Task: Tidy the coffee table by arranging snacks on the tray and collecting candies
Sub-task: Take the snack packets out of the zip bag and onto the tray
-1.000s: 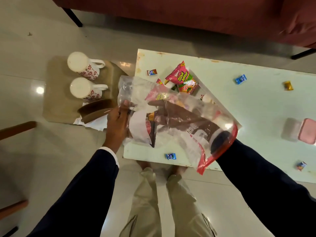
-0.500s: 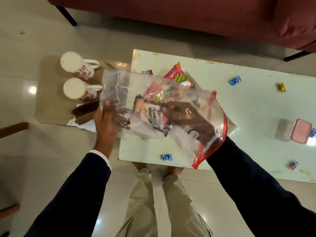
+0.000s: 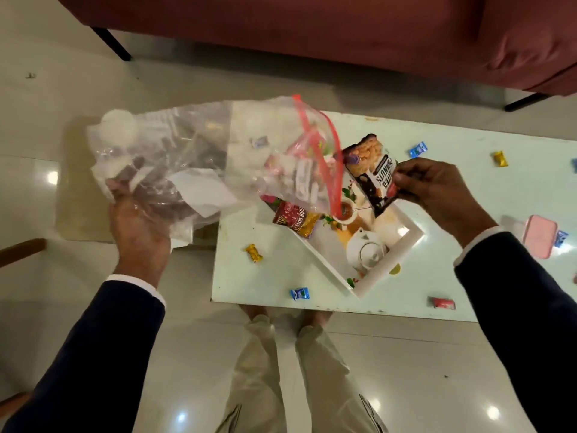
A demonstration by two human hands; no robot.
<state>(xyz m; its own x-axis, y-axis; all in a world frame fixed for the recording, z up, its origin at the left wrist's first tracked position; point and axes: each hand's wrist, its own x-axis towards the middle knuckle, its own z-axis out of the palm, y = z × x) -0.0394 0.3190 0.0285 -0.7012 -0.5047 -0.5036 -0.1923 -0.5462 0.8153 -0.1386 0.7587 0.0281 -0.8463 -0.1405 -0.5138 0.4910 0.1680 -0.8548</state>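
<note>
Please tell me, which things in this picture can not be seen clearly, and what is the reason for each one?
Head view only:
- Contents of the clear zip bag: blurred by crumpled, reflecting plastic, gripped by the left hand.
- Peanut packet: one corner hidden under the right hand; the label is upside down.
- Tray: its far part is covered by the bag and packet.
- Pink box: partly behind the right sleeve.
- Candy wrappers: print too small to read.

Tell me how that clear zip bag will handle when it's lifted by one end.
The zip bag looks floppy: it sags and crumples where the left hand grips it. Probably light, since little shows through it. With its red mouth hanging open and low over the tray, whatever remains may slide out.
</note>
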